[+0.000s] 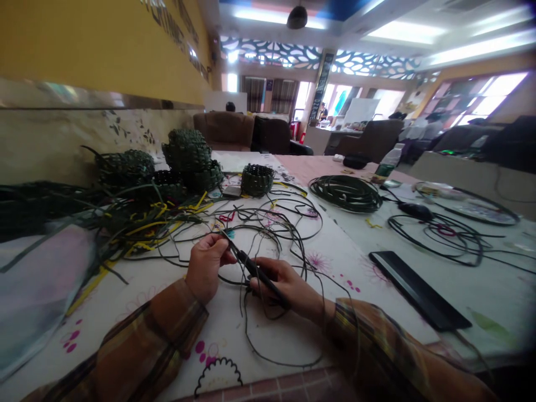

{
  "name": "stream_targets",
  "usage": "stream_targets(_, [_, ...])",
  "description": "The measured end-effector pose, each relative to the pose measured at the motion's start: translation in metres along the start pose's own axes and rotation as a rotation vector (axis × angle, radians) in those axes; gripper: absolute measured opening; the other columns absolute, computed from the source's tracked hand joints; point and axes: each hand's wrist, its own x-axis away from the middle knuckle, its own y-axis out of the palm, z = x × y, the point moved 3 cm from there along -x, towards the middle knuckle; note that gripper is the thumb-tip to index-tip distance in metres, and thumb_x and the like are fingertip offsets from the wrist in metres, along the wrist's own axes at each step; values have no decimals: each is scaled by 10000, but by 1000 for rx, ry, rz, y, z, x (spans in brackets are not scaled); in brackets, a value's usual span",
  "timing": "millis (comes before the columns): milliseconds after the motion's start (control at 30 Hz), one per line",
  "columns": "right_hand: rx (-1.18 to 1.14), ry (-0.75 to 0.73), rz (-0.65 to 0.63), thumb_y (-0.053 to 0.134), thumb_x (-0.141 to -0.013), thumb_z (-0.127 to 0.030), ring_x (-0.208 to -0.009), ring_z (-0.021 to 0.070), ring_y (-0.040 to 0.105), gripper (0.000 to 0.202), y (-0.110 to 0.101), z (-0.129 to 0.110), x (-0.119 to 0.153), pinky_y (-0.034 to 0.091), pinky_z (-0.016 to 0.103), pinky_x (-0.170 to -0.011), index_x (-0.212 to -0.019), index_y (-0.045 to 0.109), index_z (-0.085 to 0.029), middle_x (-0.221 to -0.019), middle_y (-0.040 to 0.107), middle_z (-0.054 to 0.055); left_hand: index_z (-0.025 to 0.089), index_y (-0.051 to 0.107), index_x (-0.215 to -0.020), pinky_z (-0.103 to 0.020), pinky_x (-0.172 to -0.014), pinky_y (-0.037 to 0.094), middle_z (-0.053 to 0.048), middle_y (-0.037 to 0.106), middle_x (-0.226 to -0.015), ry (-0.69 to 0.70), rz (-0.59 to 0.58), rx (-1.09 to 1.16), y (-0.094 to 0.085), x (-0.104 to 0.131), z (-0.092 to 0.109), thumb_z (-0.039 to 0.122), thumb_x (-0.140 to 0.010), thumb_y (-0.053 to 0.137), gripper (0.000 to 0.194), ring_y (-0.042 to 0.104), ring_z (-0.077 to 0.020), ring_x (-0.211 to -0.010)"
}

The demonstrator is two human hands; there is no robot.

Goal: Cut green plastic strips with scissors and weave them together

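Note:
Near the middle of the table, my left hand (208, 264) pinches the end of a thin dark strip. My right hand (281, 285) is wrapped round a long black tool (263, 277), whose narrow front reaches up to the left hand's fingertips. The exact kind of tool is hard to make out. Loops of thin dark strip (285, 365) hang and lie around both hands on the white flowered cloth (151, 290). Beyond the hands lie more loose strips and a small woven dark green basket (257, 180).
Woven green pieces (187, 151) and tangled green and yellow strips (144, 229) fill the left side. On the right are a coiled green bundle (345, 193), a black flat bar (420, 289), a loose coil (435, 240) and a bottle (389, 162). People sit far behind.

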Motion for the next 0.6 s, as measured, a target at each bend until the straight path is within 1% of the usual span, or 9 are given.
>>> stream_targets(100, [-13, 18, -7, 740, -805, -507, -538, 67, 372, 456, 1, -3, 1, 283, 183, -448, -1051, 617, -144, -648, 446, -49, 142, 566, -712, -188, -466, 455, 42, 564, -510, 6, -2, -5, 0, -1, -1, 329, -551, 700, 280, 532, -84, -445])
stream_targets(300, [-164, 72, -34, 763, -775, -484, -501, 53, 371, 432, 3, -8, 2, 277, 183, -428, -966, 579, -142, -641, 460, -57, 134, 572, -685, -191, -498, 492, 47, 557, -544, 22, 27, 11, -1, -2, -2, 318, -532, 711, 277, 522, -69, -476])
stream_targets(400, [-182, 73, -29, 781, -759, -443, -490, 48, 348, 408, 3, -7, 2, 273, 182, -423, -958, 579, -150, -620, 459, -66, 134, 574, -679, -196, -503, 499, 46, 554, -543, 28, 34, 24, -2, -2, 0, 308, -530, 709, 266, 518, -69, -481])
stream_targets(600, [-207, 93, -4, 801, -720, -401, -472, 50, 377, 390, 3, -4, 2, 274, 174, -405, -920, 575, -155, -607, 486, -62, 133, 577, -684, -205, -501, 495, 38, 558, -551, 40, 55, 49, -3, -4, 5, 303, -544, 712, 258, 518, -75, -482])
